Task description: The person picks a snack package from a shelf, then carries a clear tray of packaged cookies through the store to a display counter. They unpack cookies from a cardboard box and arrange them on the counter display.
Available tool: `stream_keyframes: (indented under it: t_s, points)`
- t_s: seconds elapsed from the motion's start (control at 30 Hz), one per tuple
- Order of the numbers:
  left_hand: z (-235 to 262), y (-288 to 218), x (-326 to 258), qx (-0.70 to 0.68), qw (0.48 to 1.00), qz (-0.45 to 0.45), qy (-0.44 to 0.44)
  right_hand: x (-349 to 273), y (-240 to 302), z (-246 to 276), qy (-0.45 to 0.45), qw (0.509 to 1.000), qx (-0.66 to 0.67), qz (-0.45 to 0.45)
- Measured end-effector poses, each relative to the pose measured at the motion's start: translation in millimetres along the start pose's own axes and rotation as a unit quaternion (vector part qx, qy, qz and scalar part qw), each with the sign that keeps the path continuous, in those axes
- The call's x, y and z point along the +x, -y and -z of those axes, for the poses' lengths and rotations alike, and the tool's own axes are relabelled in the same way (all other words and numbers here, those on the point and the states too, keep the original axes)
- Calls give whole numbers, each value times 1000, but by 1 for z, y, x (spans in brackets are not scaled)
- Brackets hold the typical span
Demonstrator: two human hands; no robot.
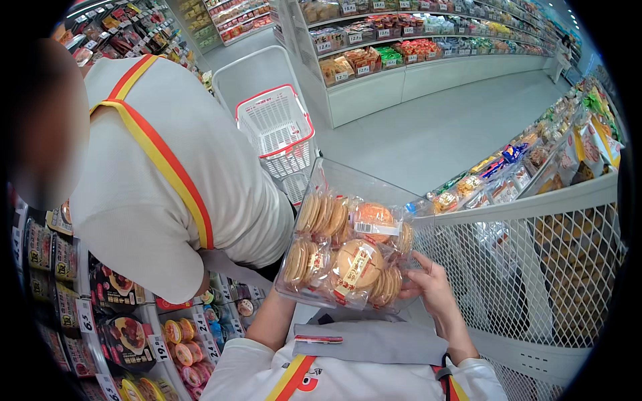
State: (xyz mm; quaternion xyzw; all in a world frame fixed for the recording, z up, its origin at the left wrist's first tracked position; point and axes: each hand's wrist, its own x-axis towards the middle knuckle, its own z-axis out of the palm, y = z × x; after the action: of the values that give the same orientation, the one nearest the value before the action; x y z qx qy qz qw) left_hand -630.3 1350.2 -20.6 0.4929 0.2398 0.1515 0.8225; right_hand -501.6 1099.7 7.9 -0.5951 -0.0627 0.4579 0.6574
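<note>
right hand pinches clear rectangular plastic bin | left hand hidden, can't tell | risk: uneven support could tilt it, sliding round tan film-wrapped crackers out

Golden-tan biscuits; red-rimmed white basket

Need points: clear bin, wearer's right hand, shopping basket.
Clear bin [364, 188]: head view, bare back wall.
Right hand [431, 286]: head view, back of hand.
Shopping basket [267, 112]: head view, inner wall.

Left hand's grip hidden behind the clear plastic bin.
</note>
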Motion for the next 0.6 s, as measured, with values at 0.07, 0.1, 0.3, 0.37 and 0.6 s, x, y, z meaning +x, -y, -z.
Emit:
stream_keyframes:
  t_s: [0.07, 0.1, 0.3, 0.37, 0.6]
  points:
    - [5, -17, 40, 23, 1000, -10, 7, 28, 10, -7, -7, 1000, 17, 5]
    - [7, -23, 60, 36, 999, -13, 6, 44, 14, -10, -8, 1000, 29, 6]
    - [44, -34, 237, 226, 971, -68, -39, 142, 50, -21, -61, 989, 130, 21]
    - [70, -29, 313, 410, 901, -121, -70, 177, 62, -17, -67, 987, 147, 16]
    - [134, -25, 489, 775, 592, -143, -168, 317, 97, -8, -216, 961, 172, 29]
